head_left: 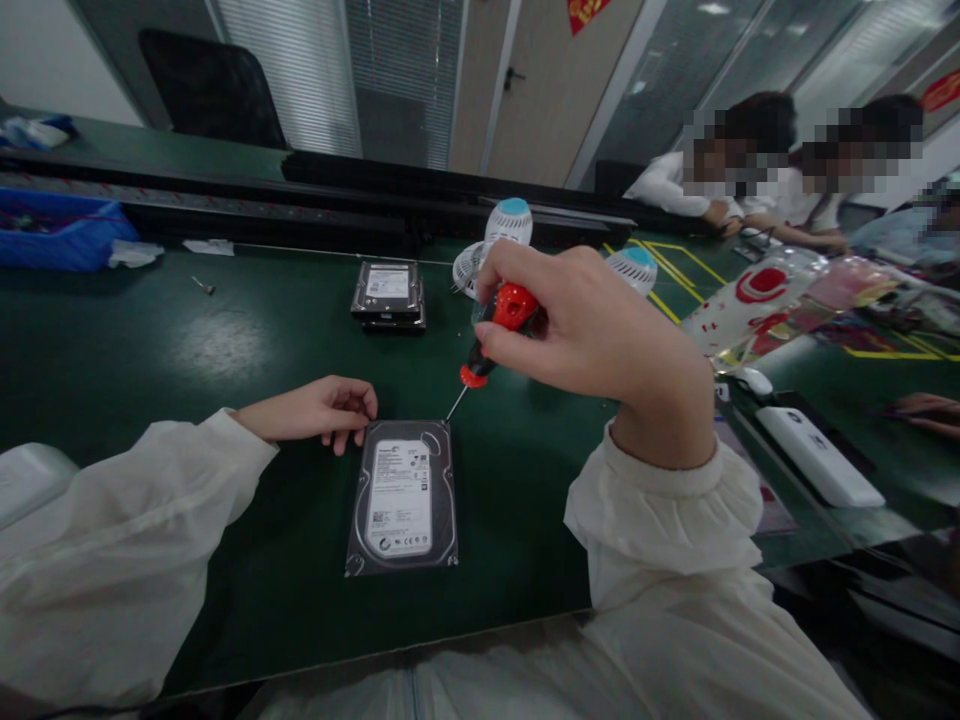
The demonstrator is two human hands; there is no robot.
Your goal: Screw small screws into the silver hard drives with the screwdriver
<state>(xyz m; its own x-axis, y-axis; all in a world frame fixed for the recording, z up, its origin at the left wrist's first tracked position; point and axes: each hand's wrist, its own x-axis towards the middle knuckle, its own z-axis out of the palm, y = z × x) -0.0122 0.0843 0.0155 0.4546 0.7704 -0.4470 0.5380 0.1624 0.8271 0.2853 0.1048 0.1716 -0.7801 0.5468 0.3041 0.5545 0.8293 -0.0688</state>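
Note:
A hard drive [403, 497] with a white label lies flat on the green table [225, 340] in front of me. My right hand [581, 325] is closed around a red-handled screwdriver [491, 335], whose thin tip rests at the drive's far right corner. My left hand [319, 408] lies at the drive's far left corner, fingers curled, fingertips touching its edge. Both arms wear white sleeves.
A stack of hard drives [388, 294] sits further back, with small white fans [504, 228] beside it. A blue bin [56, 230] stands far left. Two people sit at the far right. A white device [817, 455] and a clear bag [757, 300] lie on my right.

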